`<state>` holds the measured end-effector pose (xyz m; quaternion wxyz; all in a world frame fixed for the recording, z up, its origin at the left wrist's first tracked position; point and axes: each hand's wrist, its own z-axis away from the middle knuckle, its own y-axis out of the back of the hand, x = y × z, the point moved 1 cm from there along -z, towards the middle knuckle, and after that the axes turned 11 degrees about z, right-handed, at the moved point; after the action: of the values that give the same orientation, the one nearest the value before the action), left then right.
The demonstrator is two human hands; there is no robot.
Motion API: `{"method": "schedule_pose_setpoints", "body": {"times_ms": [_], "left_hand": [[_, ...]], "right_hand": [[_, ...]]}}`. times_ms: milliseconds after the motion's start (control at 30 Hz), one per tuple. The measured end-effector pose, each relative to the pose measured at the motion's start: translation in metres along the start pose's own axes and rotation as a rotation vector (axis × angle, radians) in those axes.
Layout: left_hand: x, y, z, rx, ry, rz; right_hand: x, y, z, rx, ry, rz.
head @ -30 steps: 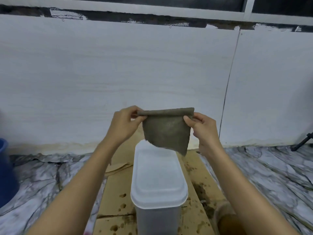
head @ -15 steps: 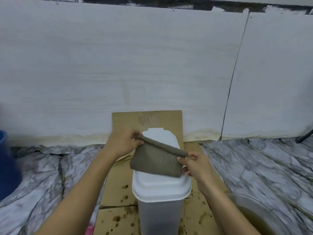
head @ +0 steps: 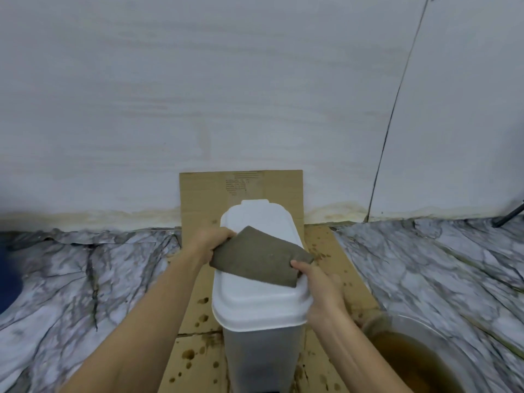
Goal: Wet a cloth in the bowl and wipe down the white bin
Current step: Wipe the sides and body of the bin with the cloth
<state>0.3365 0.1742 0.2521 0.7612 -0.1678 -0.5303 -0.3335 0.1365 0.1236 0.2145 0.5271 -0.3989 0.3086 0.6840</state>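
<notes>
A tall white bin (head: 262, 304) with a shut lid stands on cardboard in the middle of the floor. A grey-brown cloth (head: 259, 260) lies spread across the lid. My left hand (head: 211, 241) grips the cloth's far left corner. My right hand (head: 317, 285) pinches its near right edge, beside the lid's right rim. A bowl (head: 425, 361) of brown water sits at the lower right, partly cut off by the frame.
Flattened cardboard (head: 195, 307), spotted with wet drops, covers the floor under the bin and leans up the white wall (head: 255, 95). Marble-patterned sheeting (head: 85, 273) lies on both sides. A blue container (head: 8, 282) shows at the left edge.
Both hands came down from chest height, where they held the cloth stretched in the air. The cloth now lies flat on the bin's lid. The view tilted downward.
</notes>
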Motion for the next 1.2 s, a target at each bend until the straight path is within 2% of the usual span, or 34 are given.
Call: {"method": "schedule_pose_setpoints", "body": {"times_ms": [133,233,333,433,533,667,733,833,967,1067,1200], "left_hand": [[0.01,0.009,0.009,0.009,0.118,-0.018],[-0.001,0.01,0.017,-0.08,0.224,0.015],[-0.01,0.006,0.013,-0.165,0.145,0.225],[-0.01,-0.005,0.02,-0.136,0.061,0.393],[-0.03,-0.021,0.037,-0.076,-0.004,0.376],[-0.061,-0.038,0.058,-0.125,0.047,0.41],[-0.062,-0.038,0.053,-0.11,0.023,0.37],[-0.052,-0.029,0.022,0.0,-0.095,0.257],[-0.033,0.0,-0.031,0.132,-0.165,0.223],[-0.037,0.008,-0.053,0.149,-0.185,0.154],[-0.047,0.004,-0.052,0.155,-0.208,0.327]], "right_hand": [[-0.002,-0.017,-0.002,0.058,0.05,-0.044],[0.005,-0.015,-0.003,0.052,0.076,-0.069],[0.001,-0.008,-0.009,0.112,0.087,-0.071],[-0.024,0.002,-0.024,0.103,0.085,-0.045],[-0.057,0.019,-0.05,0.023,0.124,0.077],[-0.074,0.035,-0.081,0.005,0.241,0.272],[-0.07,0.042,-0.09,0.0,0.287,0.299],[-0.054,0.05,-0.084,-0.001,0.306,0.236],[-0.021,0.051,-0.057,0.041,0.284,0.172],[-0.003,0.042,-0.039,0.092,0.294,0.111],[0.008,0.026,-0.03,0.243,0.345,0.197]]}}
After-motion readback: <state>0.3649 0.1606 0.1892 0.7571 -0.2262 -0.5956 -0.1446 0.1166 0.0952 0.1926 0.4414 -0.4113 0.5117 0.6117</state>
